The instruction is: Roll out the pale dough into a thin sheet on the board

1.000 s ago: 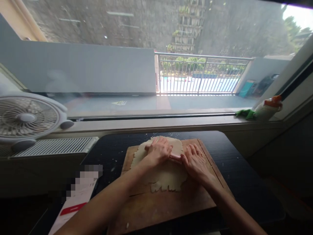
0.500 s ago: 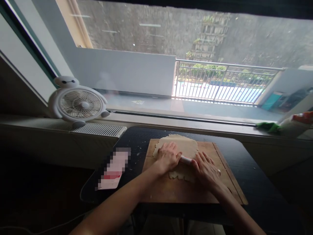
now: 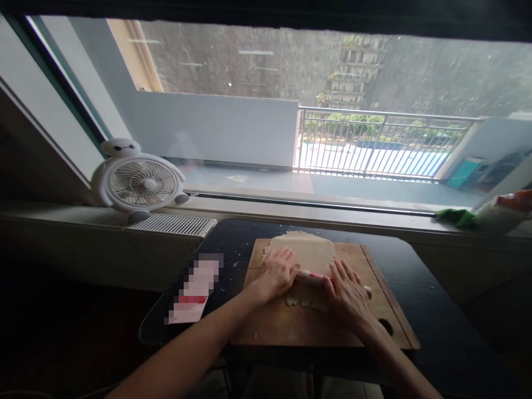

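A rolling pin [image 3: 310, 277], pale with a red mark, lies across a thin sheet of dough [image 3: 305, 250] with ragged edges. My left hand [image 3: 279, 270] rests palm down on the pin's left part, its fingers stretched forward over the dough and its thumb along the pin. On the right part lies my right hand [image 3: 346, 285], fingers spread and pointing away from me. The pin's rounded right end [image 3: 368, 292] sticks out beyond that hand. Beneath the dough is a wooden cutting board [image 3: 299, 332] with a dark oval hole near its right front corner.
The board stands on a dark table [image 3: 419, 288]. A partly pixelated pink and white item [image 3: 197, 291] lies at the table's left. Behind, a white fan [image 3: 143, 183] sits by the window. A green cloth [image 3: 456, 217] and a blurred orange-topped bottle [image 3: 505, 213] are on the sill.
Both hands have shifted slightly. My left hand has slid a little left and down, so more of the rolling pin shows between the hands. The view has tilted slightly.
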A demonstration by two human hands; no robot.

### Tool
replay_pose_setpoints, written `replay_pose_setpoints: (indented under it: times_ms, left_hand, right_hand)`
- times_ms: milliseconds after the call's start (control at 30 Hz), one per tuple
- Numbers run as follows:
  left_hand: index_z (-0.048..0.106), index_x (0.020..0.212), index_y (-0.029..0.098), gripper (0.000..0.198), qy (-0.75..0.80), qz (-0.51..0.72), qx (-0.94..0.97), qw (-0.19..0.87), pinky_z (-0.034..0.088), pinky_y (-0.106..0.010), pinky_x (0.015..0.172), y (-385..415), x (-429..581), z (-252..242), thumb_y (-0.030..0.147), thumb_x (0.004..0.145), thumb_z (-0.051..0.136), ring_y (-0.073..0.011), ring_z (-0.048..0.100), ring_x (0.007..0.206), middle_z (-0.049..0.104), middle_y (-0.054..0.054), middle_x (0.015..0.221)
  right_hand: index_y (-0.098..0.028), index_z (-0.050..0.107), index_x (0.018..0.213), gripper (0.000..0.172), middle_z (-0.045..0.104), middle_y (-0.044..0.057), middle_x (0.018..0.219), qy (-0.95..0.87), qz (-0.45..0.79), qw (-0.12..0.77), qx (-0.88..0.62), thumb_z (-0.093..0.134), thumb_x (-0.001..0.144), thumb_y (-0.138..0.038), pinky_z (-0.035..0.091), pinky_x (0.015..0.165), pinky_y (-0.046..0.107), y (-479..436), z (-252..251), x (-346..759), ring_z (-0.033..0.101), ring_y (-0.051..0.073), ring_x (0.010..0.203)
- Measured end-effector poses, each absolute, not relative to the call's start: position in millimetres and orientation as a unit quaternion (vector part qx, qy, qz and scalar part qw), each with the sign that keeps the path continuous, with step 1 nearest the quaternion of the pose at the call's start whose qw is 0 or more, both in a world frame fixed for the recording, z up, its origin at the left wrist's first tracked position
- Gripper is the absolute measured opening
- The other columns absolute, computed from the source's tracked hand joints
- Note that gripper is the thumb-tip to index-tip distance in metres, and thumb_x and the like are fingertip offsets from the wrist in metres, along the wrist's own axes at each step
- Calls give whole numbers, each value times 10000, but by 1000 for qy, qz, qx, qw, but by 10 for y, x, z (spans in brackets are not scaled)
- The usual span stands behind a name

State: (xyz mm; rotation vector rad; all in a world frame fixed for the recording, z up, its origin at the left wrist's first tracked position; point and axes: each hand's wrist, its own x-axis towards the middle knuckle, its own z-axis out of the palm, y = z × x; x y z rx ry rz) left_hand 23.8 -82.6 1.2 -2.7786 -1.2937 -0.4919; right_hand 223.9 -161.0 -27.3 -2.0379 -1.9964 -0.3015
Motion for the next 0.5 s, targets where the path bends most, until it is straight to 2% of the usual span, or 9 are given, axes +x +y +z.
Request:
replay_pose_setpoints:
  times_ms: [200,300,400,500]
  left_hand:
    - [327,1376,188,476,-332,-146,-932,18,263,-402,1072,-1371,-217,-128,289,910,311,-202,313,1300,360,-68,1408]
    - [387,1342,172,452,-362,-154,-919,21,253,-416,1072,-1113,-72,-118,285,915,293,-206,337,1286,411,-75,1375]
    - [492,1257,142,435,-407,-155,-900,23,278,-424,1055,-751,183,-76,319,919,284,-221,401,1242,497,-97,1302]
    - [492,1258,125,445,-399,-151,-904,34,303,-419,1042,-791,170,-81,332,917,294,-229,411,1235,497,-107,1300]
  right_hand:
    - [-165,278,1393,572,269,43,1445,-760,-129,135,-623,380,885,-407,219,1076,364,-2360,-421,2231,195,207,1337]
    - [-132,347,1357,510,318,67,1423,-735,-105,125,-658,314,911,-377,195,1081,395,-2048,-330,2223,201,220,1335]
    - [-100,445,1284,481,419,106,1358,-689,-80,123,-710,255,928,-359,230,1058,412,-1598,-217,2219,270,235,1308]
    - [-114,443,1290,478,422,96,1357,-691,-80,127,-707,271,924,-368,247,1051,406,-1665,-197,2209,286,232,1301]
